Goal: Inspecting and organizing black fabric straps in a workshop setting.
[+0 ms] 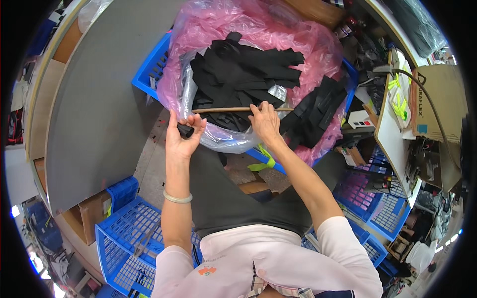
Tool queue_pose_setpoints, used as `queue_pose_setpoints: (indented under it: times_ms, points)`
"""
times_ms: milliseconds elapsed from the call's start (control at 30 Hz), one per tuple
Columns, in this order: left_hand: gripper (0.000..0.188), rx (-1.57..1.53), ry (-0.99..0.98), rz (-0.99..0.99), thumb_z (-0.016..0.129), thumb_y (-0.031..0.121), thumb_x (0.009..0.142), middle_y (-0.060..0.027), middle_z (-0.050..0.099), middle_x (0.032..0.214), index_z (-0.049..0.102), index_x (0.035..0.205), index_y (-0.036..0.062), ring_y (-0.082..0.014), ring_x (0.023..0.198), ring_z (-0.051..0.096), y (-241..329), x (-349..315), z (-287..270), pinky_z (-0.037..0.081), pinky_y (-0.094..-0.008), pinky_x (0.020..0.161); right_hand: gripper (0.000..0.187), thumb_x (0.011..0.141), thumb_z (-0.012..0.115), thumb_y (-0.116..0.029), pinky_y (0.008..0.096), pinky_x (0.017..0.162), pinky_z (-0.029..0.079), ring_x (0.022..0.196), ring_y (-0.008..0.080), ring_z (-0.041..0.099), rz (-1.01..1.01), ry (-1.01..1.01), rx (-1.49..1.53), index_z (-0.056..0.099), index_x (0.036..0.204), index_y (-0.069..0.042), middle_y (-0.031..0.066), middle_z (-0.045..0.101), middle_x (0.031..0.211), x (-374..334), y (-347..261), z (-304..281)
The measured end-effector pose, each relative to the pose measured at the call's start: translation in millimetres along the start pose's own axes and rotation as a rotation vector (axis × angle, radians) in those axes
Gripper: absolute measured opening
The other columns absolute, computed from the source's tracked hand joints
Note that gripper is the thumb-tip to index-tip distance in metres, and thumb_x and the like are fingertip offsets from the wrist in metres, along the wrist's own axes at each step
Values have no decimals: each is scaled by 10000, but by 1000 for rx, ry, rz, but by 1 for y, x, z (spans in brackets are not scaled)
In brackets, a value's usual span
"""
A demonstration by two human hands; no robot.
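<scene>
My right hand [266,119] pinches a thin light-brown stick [223,110], which lies level across the front of the pile of black fabric pieces [243,69]. The stick's left end reaches close to the fingertips of my left hand [183,136]. Between the thumb and curled fingers of that left hand sits a small black tube-shaped piece [186,130], its end facing me. The fabric pile lies in clear and pink plastic sheeting [218,139] that lines a blue basket [144,74]. More black strips [318,111] lie to the right of my right hand.
A large grey board [99,99] stands at the left. Blue crates [129,238] sit on the floor at lower left, and another crate [372,193] at the right. A cardboard box [437,109] and a white shelf edge [392,144] are at the right.
</scene>
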State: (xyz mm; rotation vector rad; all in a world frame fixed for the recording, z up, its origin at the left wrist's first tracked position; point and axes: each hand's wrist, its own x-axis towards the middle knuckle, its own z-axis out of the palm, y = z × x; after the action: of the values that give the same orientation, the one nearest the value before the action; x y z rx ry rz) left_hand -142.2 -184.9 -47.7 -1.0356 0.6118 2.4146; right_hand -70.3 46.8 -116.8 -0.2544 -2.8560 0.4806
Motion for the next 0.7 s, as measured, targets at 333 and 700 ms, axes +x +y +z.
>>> queue_pose_setpoints:
  times_ms: [333, 700]
  points:
    - [377, -216, 59, 62, 680, 310, 809, -152, 619, 788, 458, 618, 72, -309, 927, 619, 24, 1, 5, 462, -462, 896, 178, 781, 659, -220, 363, 537, 485, 624, 306, 624, -53, -129, 409, 613, 869, -71, 124, 641, 732, -44, 3, -74]
    - [409, -161, -79, 33, 692, 305, 804, -115, 553, 664, 437, 589, 68, -234, 625, 608, -3, -34, 34, 504, -445, 857, 229, 828, 629, -207, 337, 568, 502, 666, 283, 643, 29, -201, 588, 664, 1012, -75, 130, 667, 833, -92, -25, -141]
